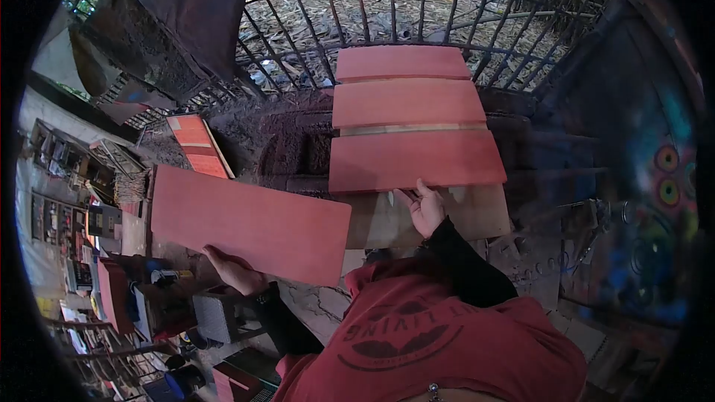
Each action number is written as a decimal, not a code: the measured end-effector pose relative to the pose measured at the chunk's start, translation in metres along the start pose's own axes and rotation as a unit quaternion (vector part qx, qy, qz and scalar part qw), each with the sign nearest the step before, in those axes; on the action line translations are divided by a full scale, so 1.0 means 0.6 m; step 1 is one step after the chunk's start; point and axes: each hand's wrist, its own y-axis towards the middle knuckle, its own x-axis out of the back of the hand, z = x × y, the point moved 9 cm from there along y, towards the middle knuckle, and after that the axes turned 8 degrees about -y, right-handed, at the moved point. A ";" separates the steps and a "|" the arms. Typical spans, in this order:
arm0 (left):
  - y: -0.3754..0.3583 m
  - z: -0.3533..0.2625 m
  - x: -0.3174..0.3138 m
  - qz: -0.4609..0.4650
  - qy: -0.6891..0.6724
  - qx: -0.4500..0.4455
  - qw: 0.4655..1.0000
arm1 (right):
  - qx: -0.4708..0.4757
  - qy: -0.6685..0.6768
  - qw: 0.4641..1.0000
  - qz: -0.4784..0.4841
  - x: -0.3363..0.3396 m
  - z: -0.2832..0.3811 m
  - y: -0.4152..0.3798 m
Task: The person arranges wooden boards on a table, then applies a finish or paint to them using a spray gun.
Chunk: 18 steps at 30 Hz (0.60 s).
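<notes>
My left hand (234, 272) grips the red board (249, 223) from beneath, level; my right hand (426, 208), fingers loosely spread, touches the nearest plank (417, 160).

Red-stained board (249, 223): long, flat, rect., held level at its lower edge. Unstained board (387, 219): bare wood, lying flat below three red boards (413, 160), fingertip contact.

red shirt (447, 342) | dark round print | lettering upside down, not legible

Daylight falls through a curved metal grille (417, 15) onto leaf-strewn ground, with cluttered shelves (59, 201) at left.
</notes>
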 end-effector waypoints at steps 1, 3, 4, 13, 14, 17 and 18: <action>-0.006 0.004 -0.002 -0.011 0.010 0.000 1.000 | 0.003 0.003 1.000 -0.001 0.004 -0.001 0.004; -0.023 0.007 -0.014 -0.021 0.020 0.000 1.000 | 0.006 0.006 1.000 -0.001 0.014 -0.002 0.006; -0.035 0.010 -0.019 -0.038 0.059 0.019 0.997 | 0.007 -0.012 1.000 0.011 0.012 0.001 0.000; -0.187 0.131 -0.064 0.042 -0.069 0.146 0.986 | -0.127 -0.436 0.876 0.162 -0.040 0.024 -0.214; -0.212 0.147 -0.077 0.066 -0.098 0.165 0.979 | -0.133 -0.434 0.877 0.159 -0.022 0.025 -0.214; -0.208 0.169 -0.037 0.035 -0.095 0.201 0.974 | 0.094 -0.410 0.901 0.102 0.022 0.127 -0.212; -0.198 0.170 -0.022 0.026 -0.074 0.224 0.972 | 0.111 -0.440 0.886 0.091 0.042 0.159 -0.221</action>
